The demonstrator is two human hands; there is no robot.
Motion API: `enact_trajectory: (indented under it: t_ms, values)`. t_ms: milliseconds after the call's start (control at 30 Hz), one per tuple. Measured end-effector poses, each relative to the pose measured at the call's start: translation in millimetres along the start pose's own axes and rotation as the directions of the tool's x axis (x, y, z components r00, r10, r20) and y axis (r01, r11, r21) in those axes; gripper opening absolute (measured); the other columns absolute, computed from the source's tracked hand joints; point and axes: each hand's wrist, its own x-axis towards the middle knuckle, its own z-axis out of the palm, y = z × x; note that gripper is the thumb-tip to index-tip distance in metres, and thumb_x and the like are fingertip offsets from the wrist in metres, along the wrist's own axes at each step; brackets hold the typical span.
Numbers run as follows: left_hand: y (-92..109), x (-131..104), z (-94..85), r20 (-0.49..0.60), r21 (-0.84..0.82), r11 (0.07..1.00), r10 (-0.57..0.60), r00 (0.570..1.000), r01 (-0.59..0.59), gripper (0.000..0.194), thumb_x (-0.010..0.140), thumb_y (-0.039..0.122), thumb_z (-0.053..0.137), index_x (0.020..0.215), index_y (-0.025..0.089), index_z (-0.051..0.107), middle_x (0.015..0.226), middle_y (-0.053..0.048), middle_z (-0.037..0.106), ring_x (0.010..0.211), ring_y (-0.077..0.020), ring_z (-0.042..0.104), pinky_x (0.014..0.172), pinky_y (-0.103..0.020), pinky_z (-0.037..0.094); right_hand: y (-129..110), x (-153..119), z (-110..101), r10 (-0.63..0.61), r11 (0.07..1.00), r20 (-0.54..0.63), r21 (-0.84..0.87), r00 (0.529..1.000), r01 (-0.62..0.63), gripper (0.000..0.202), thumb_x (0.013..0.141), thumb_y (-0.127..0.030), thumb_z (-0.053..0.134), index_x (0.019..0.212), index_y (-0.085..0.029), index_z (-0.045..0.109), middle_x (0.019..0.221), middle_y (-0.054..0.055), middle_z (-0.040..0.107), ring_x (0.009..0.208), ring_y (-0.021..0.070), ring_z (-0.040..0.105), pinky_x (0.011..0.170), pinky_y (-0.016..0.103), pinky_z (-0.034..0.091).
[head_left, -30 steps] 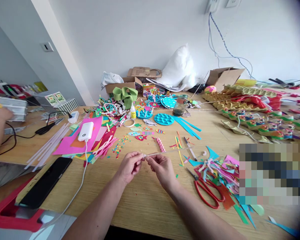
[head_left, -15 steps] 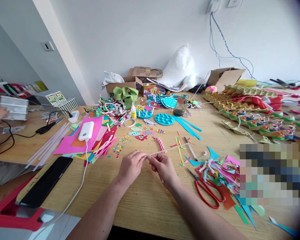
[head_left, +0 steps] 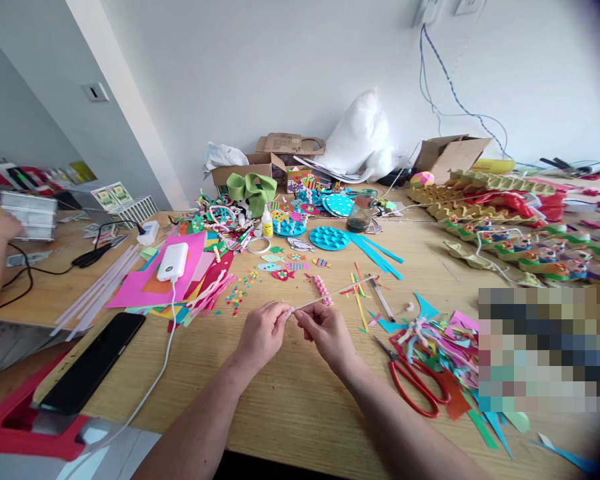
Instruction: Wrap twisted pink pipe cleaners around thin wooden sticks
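Note:
My left hand and my right hand meet over the middle of the wooden table, both closed in a pinch. Between their fingertips is one end of a thin, pale paper strip, whose long free part slants up to the right. Whatever lies right under the fingertips is too small to make out. Just beyond my right hand lies a pink, bumpy, twisted piece. Several paper fish with patterns are spread farther back, near a blue scalloped disc.
Red-handled scissors and a heap of paper scraps lie at the right. At the left are a phone, a white power bank with its cable, and long pale strips. Another person's hand is at the far left.
The strip's free end has dipped and shifted slightly left. My hands stay almost in place, fingertips a little changed. The other person's hand at the far left has moved slightly.

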Motion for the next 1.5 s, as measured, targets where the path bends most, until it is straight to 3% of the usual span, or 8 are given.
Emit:
enact_trajectory:
  t_ms: [633, 733, 867, 1033, 1167, 1267, 1400, 1500]
  values:
    - [4, 2, -6.3, 0.097, -0.176, 0.966, -0.174, 0.98, 0.189, 0.021, 0.087, 0.026, 0.046, 0.074, 0.016, 0.058, 0.061, 0.001, 0.054, 0.057, -0.0111, 0.049, 0.056, -0.023, 0.036, -3, 0, -4, -0.008, 0.995, -0.015, -0.099, 1.0, 0.006, 0.037, 0.074, -0.051, 0.059, 0.062, -0.017, 0.053, 0.051, -0.002, 0.049, 0.041, 0.0092, 0.044, 0.041, 0.022, 0.031]
    - [5, 3, -7.2, 0.245, -0.448, 0.808, -0.3, 0.922, 0.382, 0.025, 0.085, 0.035, 0.048, 0.074, 0.016, 0.059, 0.054, 0.003, 0.048, 0.048, -0.0097, 0.047, 0.048, -0.022, 0.037, -4, -1, -3, -0.05, 0.992, -0.007, -0.116, 0.999, 0.049, 0.035, 0.077, -0.048, 0.058, 0.064, -0.016, 0.055, 0.053, -0.002, 0.05, 0.043, 0.0094, 0.045, 0.042, 0.021, 0.032]
    - [4, 5, -9.1, 0.439, -0.698, 0.445, -0.354, 0.826, 0.561, 0.025, 0.077, 0.038, 0.058, 0.069, 0.014, 0.056, 0.051, 0.005, 0.047, 0.04, -0.0079, 0.045, 0.039, -0.02, 0.036, -6, -4, -2, -0.124, 0.987, 0.011, -0.105, 0.992, 0.124, 0.03, 0.081, -0.043, 0.057, 0.069, -0.016, 0.059, 0.058, -0.001, 0.052, 0.047, 0.0095, 0.046, 0.045, 0.021, 0.035]
    - [-4, 6, -15.2, 0.669, -0.711, 0.039, -0.27, 0.693, 0.702, 0.02, 0.071, 0.03, 0.066, 0.074, 0.011, 0.061, 0.046, 0.007, 0.041, 0.033, -0.0039, 0.037, 0.031, -0.017, 0.026, -5, -6, -2, -0.15, 0.988, 0.073, -0.015, 0.986, 0.152, 0.028, 0.081, -0.042, 0.059, 0.073, -0.015, 0.062, 0.06, 0.0, 0.055, 0.048, 0.0087, 0.045, 0.046, 0.02, 0.036]
    - [-8, 6, -18.6, 0.77, -0.635, -0.095, -0.156, 0.619, 0.766, 0.021, 0.067, 0.028, 0.07, 0.07, 0.011, 0.059, 0.045, 0.008, 0.039, 0.032, -0.0025, 0.034, 0.03, -0.015, 0.023, -7, -5, -2, -0.127, 0.991, 0.117, 0.057, 0.985, 0.122, 0.032, 0.078, -0.046, 0.062, 0.07, -0.015, 0.061, 0.058, -0.001, 0.054, 0.046, 0.0079, 0.044, 0.044, 0.02, 0.035]
    - [-4, 5, -15.4, 0.705, -0.678, 0.066, -0.224, 0.673, 0.732, 0.025, 0.072, 0.036, 0.067, 0.073, 0.012, 0.058, 0.05, 0.005, 0.047, 0.038, -0.0055, 0.044, 0.035, -0.017, 0.034, -8, -3, -3, -0.091, 0.995, 0.091, 0.056, 0.992, 0.086, 0.035, 0.074, -0.049, 0.065, 0.066, -0.015, 0.059, 0.055, -0.002, 0.053, 0.044, 0.0079, 0.044, 0.042, 0.02, 0.034]
    - [2, 2, -4.6, 0.371, -0.642, 0.576, -0.344, 0.863, 0.506, 0.026, 0.074, 0.036, 0.066, 0.087, 0.014, 0.06, 0.07, -0.002, 0.061, 0.06, -0.0123, 0.058, 0.055, -0.024, 0.048, -5, 0, -3, -0.036, 0.997, 0.003, 0.062, 0.999, 0.036, 0.037, 0.071, -0.051, 0.066, 0.066, -0.016, 0.058, 0.049, -0.004, 0.05, 0.041, 0.0078, 0.042, 0.041, 0.021, 0.033]
    - [3, 0, 1.6, 0.109, -0.422, 0.864, -0.251, 0.962, 0.273, 0.017, 0.078, 0.026, 0.062, 0.093, 0.018, 0.062, 0.08, -0.004, 0.065, 0.072, -0.0145, 0.06, 0.066, -0.025, 0.048, -2, 1, -4, -0.009, 0.996, -0.016, 0.086, 1.0, 0.011, 0.038, 0.069, -0.052, 0.067, 0.067, -0.016, 0.058, 0.05, -0.004, 0.051, 0.041, 0.0079, 0.043, 0.041, 0.021, 0.033]
